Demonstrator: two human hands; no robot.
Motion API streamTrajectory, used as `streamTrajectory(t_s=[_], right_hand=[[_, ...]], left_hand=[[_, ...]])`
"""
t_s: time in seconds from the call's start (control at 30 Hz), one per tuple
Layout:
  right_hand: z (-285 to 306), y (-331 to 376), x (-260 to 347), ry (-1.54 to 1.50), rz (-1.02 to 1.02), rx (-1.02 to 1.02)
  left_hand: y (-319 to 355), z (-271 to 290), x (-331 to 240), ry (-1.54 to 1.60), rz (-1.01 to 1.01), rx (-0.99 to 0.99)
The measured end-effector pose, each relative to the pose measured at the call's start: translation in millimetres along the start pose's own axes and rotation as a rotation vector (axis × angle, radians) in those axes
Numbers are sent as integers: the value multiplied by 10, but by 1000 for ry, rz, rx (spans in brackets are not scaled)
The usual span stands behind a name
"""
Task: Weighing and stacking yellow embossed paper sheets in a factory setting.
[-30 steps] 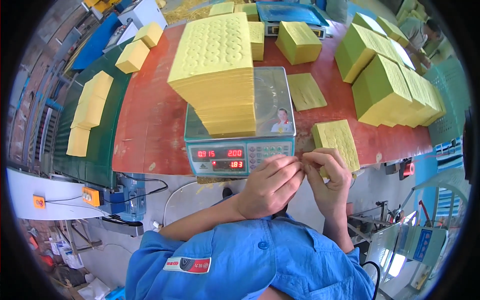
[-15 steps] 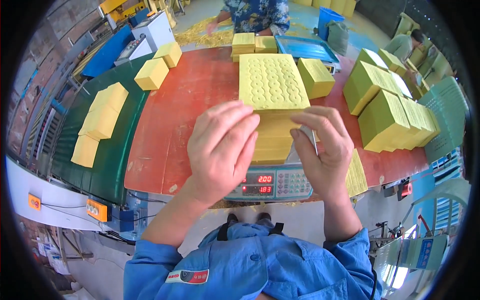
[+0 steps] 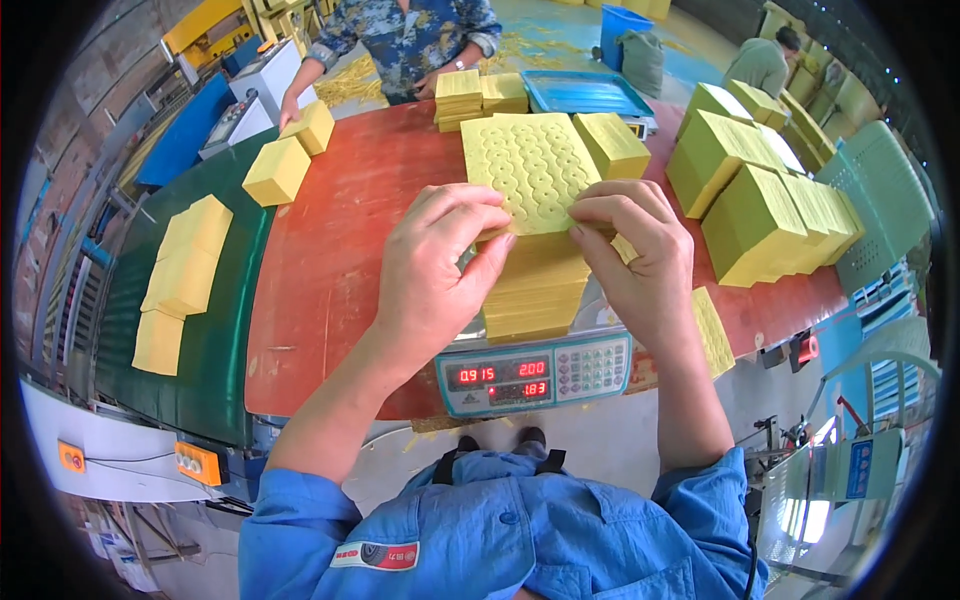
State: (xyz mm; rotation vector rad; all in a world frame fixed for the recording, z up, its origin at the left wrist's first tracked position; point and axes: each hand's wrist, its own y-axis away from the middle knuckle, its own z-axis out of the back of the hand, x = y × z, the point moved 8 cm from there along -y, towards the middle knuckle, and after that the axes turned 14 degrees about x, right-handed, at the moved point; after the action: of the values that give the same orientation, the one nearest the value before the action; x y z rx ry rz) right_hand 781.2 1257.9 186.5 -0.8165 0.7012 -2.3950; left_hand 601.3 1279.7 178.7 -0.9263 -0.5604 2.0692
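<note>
At twelve o'clock from the wearer, a tall stack of embossed yellow paper sheets point(image 3: 535, 275) is borne by a digital weighing scale point(image 3: 535, 375); at its seven and five o'clock corners, the top sheet point(image 3: 527, 165) is pinched by narrowed fingers of the left hand point(image 3: 435, 260) and right hand point(image 3: 640, 260); at three o'clock, yellow paper blocks point(image 3: 755, 225) are grouped

We see a reddish table point(image 3: 335, 275) standing on a grey floor point(image 3: 375, 475), with a green belt point(image 3: 228, 300) along its left side. Behind it we find yellow scraps point(image 3: 347, 85) strewn about, a blue bin point(image 3: 614, 40) and, at upper right, a dark wall point(image 3: 725, 27); a brownish wall point(image 3: 118, 85) rises at the far left
</note>
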Motion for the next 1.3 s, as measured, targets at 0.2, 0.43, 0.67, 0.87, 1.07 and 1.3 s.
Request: streamTrajectory(t_s=[0.2, 0.43, 0.67, 0.87, 1.07, 1.3], right_hand=[[16, -69, 13, 12, 40, -44], [186, 22, 265, 18, 150, -128], [226, 439, 178, -192, 14, -105], [53, 863, -337, -726, -426, -132], [85, 1490, -506, -784, -565, -160], [617, 2430, -1394, -600, -703, -235]], left_hand=[[-9, -24, -11, -65, 15, 36], [86, 145, -316, -208, -123, -80], [364, 30, -485, -299, -193, -16], [625, -251, -660, -182, -286, -6], [775, -704, -897, -116, -381, 52], [719, -2038, -1281, 112, -437, 330]])
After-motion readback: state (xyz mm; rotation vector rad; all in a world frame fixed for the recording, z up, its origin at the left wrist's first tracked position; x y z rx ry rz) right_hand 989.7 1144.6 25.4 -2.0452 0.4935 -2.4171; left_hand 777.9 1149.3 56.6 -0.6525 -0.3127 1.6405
